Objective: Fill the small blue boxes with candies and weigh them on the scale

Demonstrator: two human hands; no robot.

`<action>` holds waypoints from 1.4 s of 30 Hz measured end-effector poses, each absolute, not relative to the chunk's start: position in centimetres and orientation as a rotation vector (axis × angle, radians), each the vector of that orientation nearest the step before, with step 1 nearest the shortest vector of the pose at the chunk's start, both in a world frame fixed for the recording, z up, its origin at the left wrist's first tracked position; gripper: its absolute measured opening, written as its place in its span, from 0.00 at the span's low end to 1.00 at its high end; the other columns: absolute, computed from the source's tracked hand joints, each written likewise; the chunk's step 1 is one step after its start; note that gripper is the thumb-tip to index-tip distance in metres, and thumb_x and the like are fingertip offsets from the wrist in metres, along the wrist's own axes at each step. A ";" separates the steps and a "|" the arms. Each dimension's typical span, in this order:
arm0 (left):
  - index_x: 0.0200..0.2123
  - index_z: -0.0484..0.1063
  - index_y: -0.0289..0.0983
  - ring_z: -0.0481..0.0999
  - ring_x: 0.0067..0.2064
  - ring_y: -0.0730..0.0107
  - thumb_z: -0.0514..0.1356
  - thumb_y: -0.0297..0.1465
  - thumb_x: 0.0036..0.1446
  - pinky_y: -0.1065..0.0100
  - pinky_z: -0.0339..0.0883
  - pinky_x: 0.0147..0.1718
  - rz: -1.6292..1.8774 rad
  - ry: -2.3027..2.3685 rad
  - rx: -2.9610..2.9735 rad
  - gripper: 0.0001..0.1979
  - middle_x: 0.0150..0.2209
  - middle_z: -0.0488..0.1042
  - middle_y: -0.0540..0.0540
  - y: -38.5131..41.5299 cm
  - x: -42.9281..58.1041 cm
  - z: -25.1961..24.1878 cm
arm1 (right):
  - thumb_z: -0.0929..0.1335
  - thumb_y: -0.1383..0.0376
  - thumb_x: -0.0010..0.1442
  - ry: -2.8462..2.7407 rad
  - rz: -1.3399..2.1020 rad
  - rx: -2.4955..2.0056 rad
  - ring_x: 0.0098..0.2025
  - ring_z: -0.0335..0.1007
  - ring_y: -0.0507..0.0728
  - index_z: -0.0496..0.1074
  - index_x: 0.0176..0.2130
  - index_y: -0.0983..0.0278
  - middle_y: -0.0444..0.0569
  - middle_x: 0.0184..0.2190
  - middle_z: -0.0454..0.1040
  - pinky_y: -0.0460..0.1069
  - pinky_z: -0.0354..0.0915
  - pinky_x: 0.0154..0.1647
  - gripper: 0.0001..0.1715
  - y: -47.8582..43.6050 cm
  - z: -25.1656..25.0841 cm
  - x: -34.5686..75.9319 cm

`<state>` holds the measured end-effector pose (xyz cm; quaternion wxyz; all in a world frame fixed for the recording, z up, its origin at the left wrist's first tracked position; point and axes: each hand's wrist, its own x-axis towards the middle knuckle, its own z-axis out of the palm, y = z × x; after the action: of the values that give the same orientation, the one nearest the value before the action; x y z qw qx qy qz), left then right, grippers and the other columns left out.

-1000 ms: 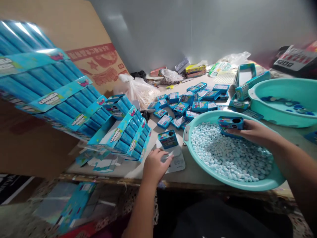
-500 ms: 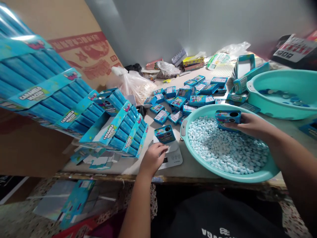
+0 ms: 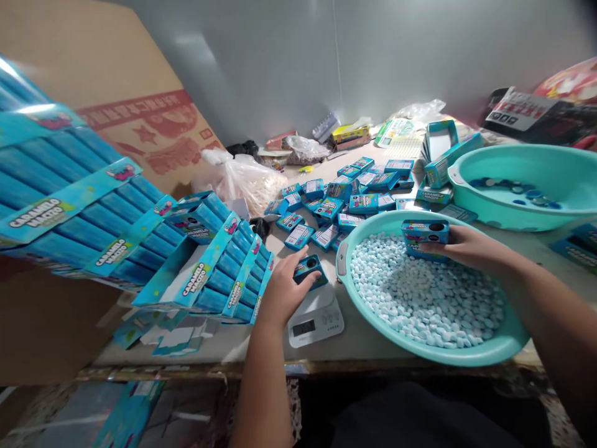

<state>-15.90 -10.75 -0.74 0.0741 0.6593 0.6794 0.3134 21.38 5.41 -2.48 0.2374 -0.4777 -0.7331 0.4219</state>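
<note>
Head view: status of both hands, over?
Left hand around box at scale; right hand gripping second box at candy basin; loose boxes piled beyond scale.

Left of the basin point(image 3: 466, 356), the left hand point(image 3: 281, 287) grips one box point(image 3: 308, 264); at the basin's candies point(image 3: 420, 295), the right hand point(image 3: 471, 246) holds a second box point(image 3: 422, 233).

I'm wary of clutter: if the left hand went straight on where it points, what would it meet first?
Beyond the small box it touches, the left hand would probably meet the near edge of the pile of blue boxes; the hand's height is unclear.
</note>
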 end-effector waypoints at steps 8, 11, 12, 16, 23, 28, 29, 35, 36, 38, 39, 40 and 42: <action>0.66 0.63 0.43 0.75 0.57 0.59 0.62 0.29 0.58 0.57 0.68 0.59 0.975 1.984 1.713 0.32 0.58 0.74 0.43 -12.6 -18.8 -1.5 | 0.75 0.49 0.52 -1.974 1.295 -1.278 0.59 0.70 0.69 0.76 0.56 0.55 0.46 0.55 0.77 0.61 0.63 0.65 0.34 5.9 -3.0 21.7; 0.60 0.70 0.42 0.71 0.62 0.57 0.62 0.29 0.58 0.54 0.64 0.63 1.011 1.956 1.811 0.26 0.60 0.73 0.43 -13.1 -19.3 -0.9 | 0.75 0.49 0.52 -1.963 1.297 -1.289 0.60 0.70 0.68 0.75 0.57 0.54 0.45 0.56 0.77 0.61 0.62 0.66 0.35 5.8 -3.0 21.6; 0.58 0.71 0.42 0.70 0.62 0.57 0.63 0.29 0.57 0.53 0.63 0.64 1.085 1.995 1.842 0.24 0.61 0.72 0.43 -13.4 -19.1 -0.5 | 0.75 0.49 0.52 -1.963 1.297 -1.295 0.60 0.69 0.68 0.75 0.57 0.54 0.45 0.56 0.77 0.62 0.61 0.66 0.35 5.8 -2.9 21.6; 0.49 0.74 0.41 0.73 0.56 0.59 0.65 0.25 0.56 0.53 0.68 0.59 1.674 2.136 1.911 0.17 0.53 0.74 0.44 -14.7 -16.2 1.1 | 0.75 0.48 0.52 -1.962 1.286 -1.304 0.60 0.70 0.67 0.76 0.55 0.56 0.47 0.56 0.76 0.62 0.61 0.66 0.34 5.4 -2.2 21.3; 0.47 0.77 0.42 0.76 0.53 0.62 0.57 0.28 0.62 0.58 0.71 0.54 0.872 1.377 2.316 0.13 0.50 0.77 0.44 -11.9 -4.8 1.3 | 0.76 0.47 0.47 -1.900 1.106 -1.441 0.56 0.72 0.68 0.78 0.51 0.60 0.49 0.52 0.79 0.64 0.65 0.62 0.35 4.4 -1.0 20.4; 0.42 0.79 0.35 0.78 0.46 0.46 0.57 0.30 0.61 0.50 0.73 0.42 0.018 1.441 2.319 0.12 0.42 0.79 0.34 -9.1 -0.1 0.9 | 0.76 0.44 0.43 -1.895 1.050 -1.502 0.52 0.73 0.69 0.80 0.45 0.59 0.49 0.44 0.81 0.64 0.68 0.59 0.33 4.5 -1.1 20.2; 0.41 0.79 0.34 0.79 0.46 0.47 0.56 0.28 0.60 0.52 0.73 0.41 -0.016 1.422 2.315 0.12 0.41 0.79 0.34 -8.9 0.3 1.0 | 0.76 0.44 0.42 -1.891 1.047 -1.513 0.52 0.73 0.70 0.80 0.43 0.59 0.49 0.43 0.81 0.64 0.68 0.58 0.33 4.6 -1.2 20.2; 0.35 0.79 0.34 0.80 0.40 0.51 0.57 0.22 0.57 0.57 0.72 0.37 0.046 1.334 2.360 0.10 0.34 0.80 0.35 -8.2 0.5 0.3 | 0.77 0.43 0.39 -1.874 1.025 -1.561 0.53 0.72 0.71 0.80 0.40 0.58 0.48 0.41 0.81 0.65 0.67 0.58 0.33 5.4 -1.7 20.6; 0.36 0.79 0.35 0.80 0.40 0.53 0.57 0.22 0.56 0.58 0.72 0.37 0.094 1.325 2.362 0.10 0.34 0.80 0.37 -8.0 0.3 0.0 | 0.77 0.43 0.39 -1.871 1.029 -1.563 0.53 0.72 0.71 0.80 0.40 0.58 0.48 0.41 0.81 0.65 0.67 0.59 0.33 5.5 -1.8 20.7; 0.38 0.79 0.37 0.80 0.40 0.56 0.57 0.24 0.56 0.61 0.72 0.37 0.202 1.329 2.335 0.11 0.36 0.81 0.40 -7.7 -0.3 -0.8 | 0.78 0.43 0.38 -1.868 1.033 -1.564 0.53 0.72 0.72 0.80 0.41 0.58 0.48 0.42 0.81 0.65 0.67 0.59 0.34 5.7 -2.0 20.9; 0.39 0.79 0.39 0.79 0.41 0.57 0.57 0.25 0.56 0.62 0.71 0.37 0.254 1.325 2.319 0.11 0.37 0.81 0.42 -7.6 -0.6 -1.1 | 0.78 0.43 0.38 -1.872 1.030 -1.564 0.53 0.73 0.72 0.80 0.41 0.59 0.48 0.42 0.81 0.65 0.67 0.58 0.34 5.7 -2.1 21.0; 0.40 0.79 0.40 0.79 0.42 0.58 0.57 0.25 0.57 0.62 0.71 0.38 0.307 1.321 2.307 0.12 0.38 0.81 0.43 -7.7 -0.8 -1.3 | 0.78 0.43 0.38 -1.879 1.023 -1.565 0.52 0.73 0.72 0.80 0.41 0.59 0.49 0.42 0.81 0.65 0.67 0.58 0.34 5.6 -2.1 21.0; 0.42 0.79 0.41 0.79 0.43 0.59 0.56 0.26 0.59 0.63 0.70 0.39 0.402 1.312 2.298 0.13 0.41 0.82 0.45 -7.9 -1.0 -1.4 | 0.77 0.43 0.39 -1.898 1.008 -1.557 0.52 0.73 0.72 0.80 0.42 0.59 0.49 0.44 0.81 0.66 0.67 0.57 0.34 5.5 -1.9 21.0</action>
<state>-1.02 -7.92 -1.38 0.2307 0.8355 0.4769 0.1460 20.98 5.51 -1.94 0.2414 -0.5692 -0.6941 0.3687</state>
